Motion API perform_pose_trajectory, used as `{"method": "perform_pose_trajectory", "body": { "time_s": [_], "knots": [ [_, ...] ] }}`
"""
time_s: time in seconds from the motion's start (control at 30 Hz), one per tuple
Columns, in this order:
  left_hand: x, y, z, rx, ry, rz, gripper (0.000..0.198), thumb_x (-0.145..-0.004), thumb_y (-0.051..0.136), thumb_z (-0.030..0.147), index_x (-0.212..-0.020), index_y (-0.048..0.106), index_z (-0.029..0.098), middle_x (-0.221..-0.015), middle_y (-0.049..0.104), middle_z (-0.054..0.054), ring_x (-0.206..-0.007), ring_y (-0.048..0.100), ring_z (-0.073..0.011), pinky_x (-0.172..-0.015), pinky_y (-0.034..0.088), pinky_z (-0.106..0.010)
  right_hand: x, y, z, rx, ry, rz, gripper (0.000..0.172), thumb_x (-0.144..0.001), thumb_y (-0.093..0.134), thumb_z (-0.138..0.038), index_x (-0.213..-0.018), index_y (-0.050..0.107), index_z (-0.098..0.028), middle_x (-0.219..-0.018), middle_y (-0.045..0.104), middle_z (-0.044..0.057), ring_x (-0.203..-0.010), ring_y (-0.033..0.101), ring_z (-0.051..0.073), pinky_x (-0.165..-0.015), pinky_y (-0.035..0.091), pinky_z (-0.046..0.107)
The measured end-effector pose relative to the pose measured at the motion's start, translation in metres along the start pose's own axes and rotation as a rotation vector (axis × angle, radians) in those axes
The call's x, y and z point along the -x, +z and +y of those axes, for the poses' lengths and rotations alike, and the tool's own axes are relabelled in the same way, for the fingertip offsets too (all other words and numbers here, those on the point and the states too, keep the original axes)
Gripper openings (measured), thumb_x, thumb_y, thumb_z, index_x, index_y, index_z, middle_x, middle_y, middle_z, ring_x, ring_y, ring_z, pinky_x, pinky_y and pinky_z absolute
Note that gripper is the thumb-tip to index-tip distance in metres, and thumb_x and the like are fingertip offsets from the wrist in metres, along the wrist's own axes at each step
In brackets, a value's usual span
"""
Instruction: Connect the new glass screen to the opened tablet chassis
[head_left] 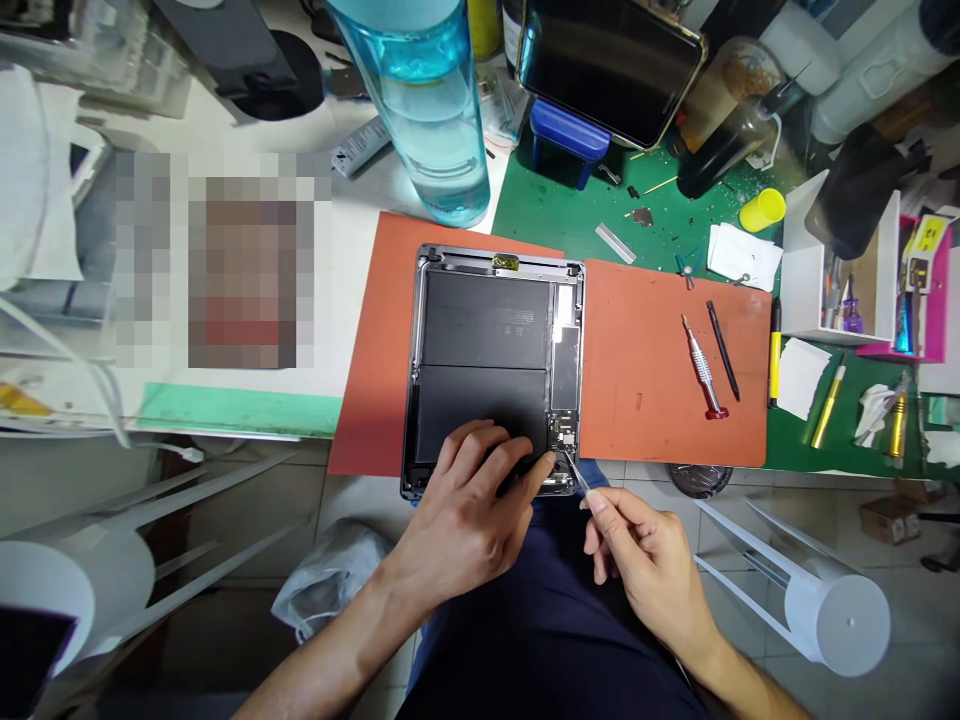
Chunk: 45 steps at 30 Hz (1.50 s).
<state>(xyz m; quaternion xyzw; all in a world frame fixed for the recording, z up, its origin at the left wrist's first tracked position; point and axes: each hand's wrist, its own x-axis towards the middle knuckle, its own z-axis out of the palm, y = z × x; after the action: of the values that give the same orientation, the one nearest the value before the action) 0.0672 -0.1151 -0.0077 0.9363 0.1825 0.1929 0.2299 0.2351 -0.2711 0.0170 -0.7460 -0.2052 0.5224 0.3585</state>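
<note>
An opened tablet (484, 320) lies on the orange mat, its two dark battery cells and a narrow circuit board (568, 437) exposed. My left hand (476, 500) rests across the lower battery cell with its fingers apart, the index fingertip touching near the board's lower end. Between the thumb and fingers of my right hand (645, 560) is a pair of tweezers (579, 478). The tweezer tips meet the board close to my left index finger. What they touch there is too small to make out.
An orange mat (637, 380) bears a screwdriver (701, 370) and a black pen-like tool (723, 350). Behind the tablet stand a blue water bottle (442, 130) and a phone (611, 65) on a blue stand (566, 140). A white organizer box (802, 270) is at right.
</note>
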Motion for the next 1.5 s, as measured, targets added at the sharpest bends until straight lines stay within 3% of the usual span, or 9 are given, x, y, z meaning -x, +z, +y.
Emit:
{"method": "perform_pose_trajectory", "body": {
  "time_s": [0.5, 0.87, 1.5],
  "knots": [
    [0.0, -0.001, -0.001, 0.012, 0.0, -0.012, 0.048, -0.089, 0.062, 0.003, -0.135, 0.069, 0.014, -0.12, 0.065, -0.014, -0.117, 0.054, -0.0315, -0.106, 0.049, -0.056, 0.001, 0.001, -0.001, 0.0, 0.009, -0.006, 0.046, -0.109, 0.052, -0.055, -0.082, 0.068, -0.021, -0.056, 0.063, -0.004, -0.044, 0.058, 0.011, -0.053, 0.045, 0.025],
    [-0.008, -0.004, -0.002, 0.001, 0.003, -0.103, 0.05, -0.091, 0.059, 0.01, -0.14, 0.066, 0.021, -0.128, 0.062, -0.013, -0.121, 0.051, -0.0327, -0.106, 0.05, -0.057, 0.002, 0.001, -0.001, -0.027, 0.026, -0.01, 0.044, -0.108, 0.053, -0.056, -0.09, 0.07, -0.021, -0.057, 0.063, -0.004, -0.044, 0.06, 0.012, -0.052, 0.045, 0.025],
    [-0.015, -0.006, -0.001, 0.0, 0.012, -0.124, 0.052, -0.088, 0.059, 0.011, -0.139, 0.067, 0.02, -0.128, 0.06, -0.014, -0.121, 0.051, -0.0339, -0.106, 0.05, -0.059, 0.001, 0.0, 0.002, -0.073, 0.06, -0.023, 0.043, -0.108, 0.055, -0.057, -0.098, 0.074, -0.019, -0.055, 0.065, -0.004, -0.042, 0.059, 0.012, -0.051, 0.045, 0.026]
  ]
}}
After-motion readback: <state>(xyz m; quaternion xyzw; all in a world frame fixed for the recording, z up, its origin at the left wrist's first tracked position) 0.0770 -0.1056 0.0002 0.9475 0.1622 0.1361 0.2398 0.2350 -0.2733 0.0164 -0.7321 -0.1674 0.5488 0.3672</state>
